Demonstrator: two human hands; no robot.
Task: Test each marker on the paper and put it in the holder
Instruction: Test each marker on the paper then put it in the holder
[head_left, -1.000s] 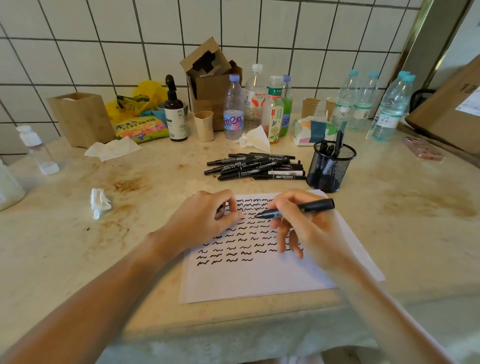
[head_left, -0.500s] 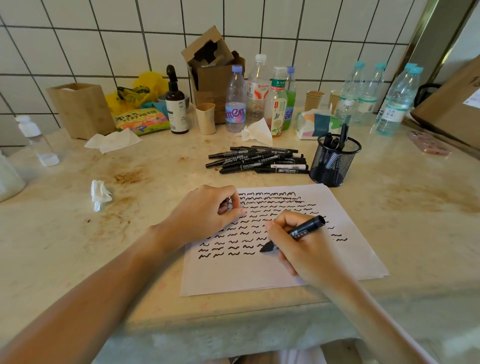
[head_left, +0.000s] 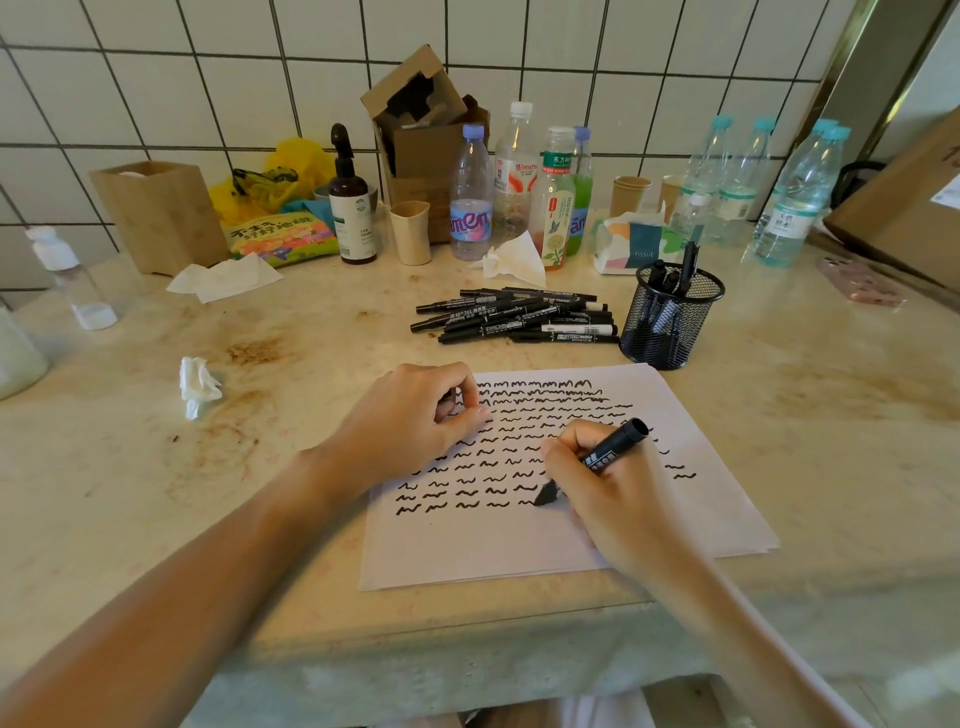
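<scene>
Head view: right hand grips marker, tip hidden; left hand curled, contents unclear.

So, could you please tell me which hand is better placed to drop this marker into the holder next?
Right. The right hand already grips the marker, and the mesh holder stands on its side. The left hand rests on the paper.

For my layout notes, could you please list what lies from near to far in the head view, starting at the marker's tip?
marker → paper → loose markers → crumpled tissue → drink bottles
</scene>
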